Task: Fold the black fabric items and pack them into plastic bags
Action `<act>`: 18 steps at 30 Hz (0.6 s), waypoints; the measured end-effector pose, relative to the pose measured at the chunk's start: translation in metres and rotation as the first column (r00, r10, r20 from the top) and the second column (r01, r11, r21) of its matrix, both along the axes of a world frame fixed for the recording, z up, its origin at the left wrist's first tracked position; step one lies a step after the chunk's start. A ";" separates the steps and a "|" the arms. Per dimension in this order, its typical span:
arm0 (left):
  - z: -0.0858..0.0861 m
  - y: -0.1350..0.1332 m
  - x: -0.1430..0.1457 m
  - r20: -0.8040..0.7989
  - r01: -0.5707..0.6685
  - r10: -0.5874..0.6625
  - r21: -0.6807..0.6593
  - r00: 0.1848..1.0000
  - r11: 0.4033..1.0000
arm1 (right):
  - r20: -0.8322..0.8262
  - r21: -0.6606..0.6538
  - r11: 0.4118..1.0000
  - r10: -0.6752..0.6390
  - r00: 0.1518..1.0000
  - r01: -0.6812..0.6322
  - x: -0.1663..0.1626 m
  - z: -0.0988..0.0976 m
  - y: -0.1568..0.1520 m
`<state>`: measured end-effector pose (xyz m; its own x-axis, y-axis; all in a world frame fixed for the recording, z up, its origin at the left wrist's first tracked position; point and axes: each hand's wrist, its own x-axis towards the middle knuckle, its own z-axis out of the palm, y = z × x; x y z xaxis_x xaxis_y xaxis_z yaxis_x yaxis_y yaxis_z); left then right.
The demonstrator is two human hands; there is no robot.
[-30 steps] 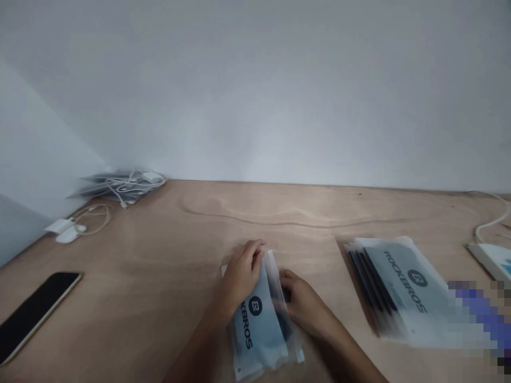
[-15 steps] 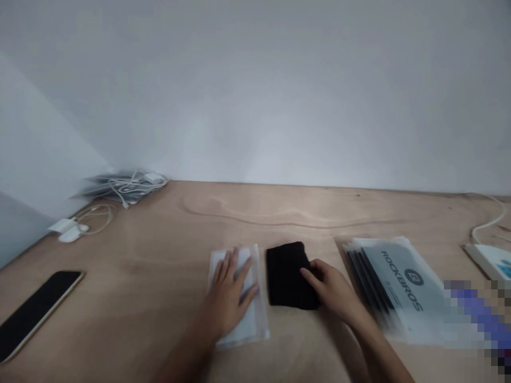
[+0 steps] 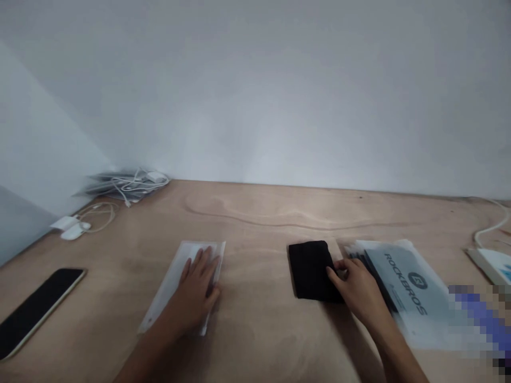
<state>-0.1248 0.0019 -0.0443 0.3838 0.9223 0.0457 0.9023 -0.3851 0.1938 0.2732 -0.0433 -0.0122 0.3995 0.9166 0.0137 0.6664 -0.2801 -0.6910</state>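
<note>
My left hand (image 3: 197,284) lies flat, fingers stretched out, on a translucent white plastic bag (image 3: 170,290) on the wooden table. To the right, my right hand (image 3: 357,284) pinches the right edge of a folded black cloth (image 3: 312,271) between thumb and fingers. Whether the cloth rests on the table or is slightly raised, I cannot tell. Just beyond that hand is a stack of clear bags marked ROCKBROS (image 3: 411,282), with dark contents showing at its left side.
A phone (image 3: 42,308) lies at the left. Behind it are a white charger with a cable (image 3: 75,229) and a pile of grey bags with white cables (image 3: 131,186) by the wall. A white box (image 3: 493,263) and a cable (image 3: 495,218) are at the far right.
My left hand has slid the plastic bag leftward and turned it. My right hand has moved to the right with the black cloth, closer to the ROCKBROS stack.
</note>
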 end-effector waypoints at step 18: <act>0.071 0.005 0.105 0.454 0.122 -0.112 0.008 0.884 0.993 | -0.086 0.185 0.922 0.359 0.929 -0.339 -0.033 -0.017 0.016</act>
